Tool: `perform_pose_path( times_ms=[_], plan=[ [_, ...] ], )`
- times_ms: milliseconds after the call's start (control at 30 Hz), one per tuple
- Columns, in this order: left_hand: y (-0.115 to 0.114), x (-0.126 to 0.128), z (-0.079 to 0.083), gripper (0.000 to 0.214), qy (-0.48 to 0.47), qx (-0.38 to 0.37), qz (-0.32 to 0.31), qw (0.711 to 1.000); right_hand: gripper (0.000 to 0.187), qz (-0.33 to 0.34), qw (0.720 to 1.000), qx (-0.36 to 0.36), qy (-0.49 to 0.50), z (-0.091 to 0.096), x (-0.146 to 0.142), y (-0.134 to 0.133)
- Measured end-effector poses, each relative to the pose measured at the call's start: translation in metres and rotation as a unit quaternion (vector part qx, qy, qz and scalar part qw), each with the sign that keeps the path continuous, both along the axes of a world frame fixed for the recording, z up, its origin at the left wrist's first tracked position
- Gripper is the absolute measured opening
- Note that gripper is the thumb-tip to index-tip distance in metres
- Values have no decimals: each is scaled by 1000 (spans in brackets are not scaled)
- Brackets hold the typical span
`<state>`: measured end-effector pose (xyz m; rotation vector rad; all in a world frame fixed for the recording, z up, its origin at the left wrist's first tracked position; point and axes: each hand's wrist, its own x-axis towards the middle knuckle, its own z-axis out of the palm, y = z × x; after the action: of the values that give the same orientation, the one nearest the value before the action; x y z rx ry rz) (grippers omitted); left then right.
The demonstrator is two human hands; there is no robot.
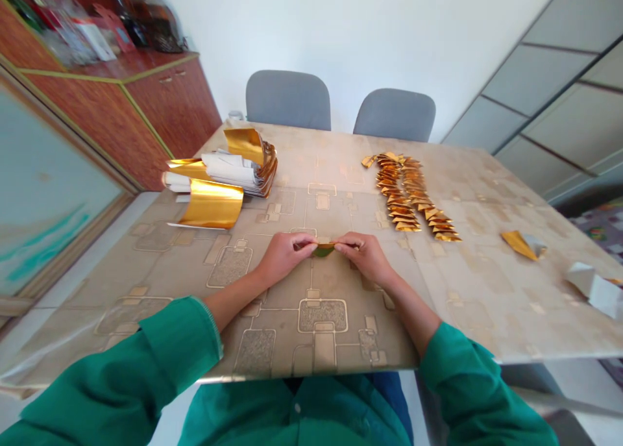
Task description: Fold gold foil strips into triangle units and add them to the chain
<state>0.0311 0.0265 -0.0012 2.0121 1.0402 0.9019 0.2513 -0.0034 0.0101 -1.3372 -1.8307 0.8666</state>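
Note:
Between my two hands, over the middle of the table, is a small folded piece of gold foil paper. My left hand pinches its left end between thumb and fingers. At the right end, my right hand grips it the same way. Beyond my left hand lies a stack of gold foil paper sheets, some curled, with white undersides showing. Two rows of folded gold foil pieces stand past my right hand, packed closely one behind another.
A patterned cover lies over the table. Toward the right are a loose gold piece and crumpled white-backed paper. Two grey chairs stand at the far edge. A wooden cabinet with assorted items is at the left.

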Motion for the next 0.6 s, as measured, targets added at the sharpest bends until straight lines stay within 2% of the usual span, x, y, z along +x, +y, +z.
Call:
perform_pose_path(
  times_ms=[233, 367, 467, 600],
  plan=[
    [-7, 1, 11, 24, -38, -117, -1, 992, 25, -4, 996, -31, 79, 2, -5, -6],
    [-14, 5, 14, 26, -75, -190, 23, 979, 36, -47, 986, -101, 126, 6, -12, -11],
    [-18, 8, 16, 26, -93, -216, 24, 972, 37, -63, 980, -122, 143, 5, -15, -12],
    [-19, 9, 17, 23, -100, -241, 10, 965, 32, -43, 979, -122, 159, 3, -14, -11]
  ],
)
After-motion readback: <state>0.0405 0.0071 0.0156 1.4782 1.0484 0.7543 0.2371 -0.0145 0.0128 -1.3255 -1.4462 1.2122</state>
